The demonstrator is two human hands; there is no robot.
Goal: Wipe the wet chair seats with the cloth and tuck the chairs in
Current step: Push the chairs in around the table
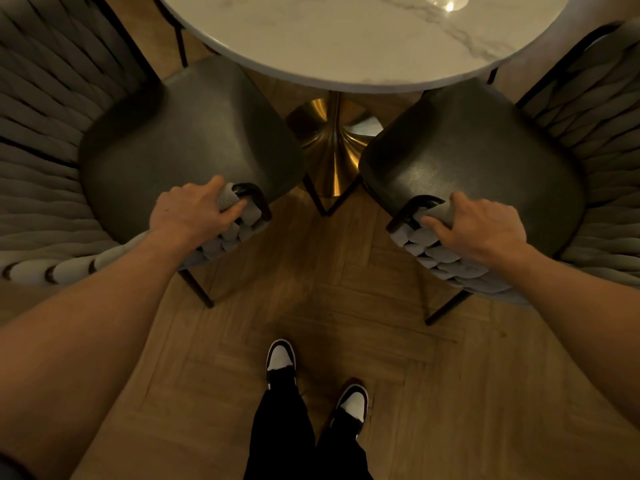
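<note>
Two dark-seated chairs with grey woven rope backs stand at a round marble table (pixel 363 46). The left chair (pixel 187 133) has its seat front partly under the table edge. The right chair (pixel 467 157) sits with its seat front just under the rim. My left hand (pixel 194 211) grips the end of the left chair's woven armrest, with a light grey knitted cloth (pixel 227 199) pinched between the fingers and the armrest. My right hand (pixel 481 225) grips the end of the right chair's armrest. Both seats look dark and matte.
The table's gold pedestal base (pixel 332 140) stands between the two chairs. Herringbone wood floor (pixel 346 289) lies between the chairs and my feet (pixel 280 358). A glass object (pixel 446 1) sits on the table at the top edge.
</note>
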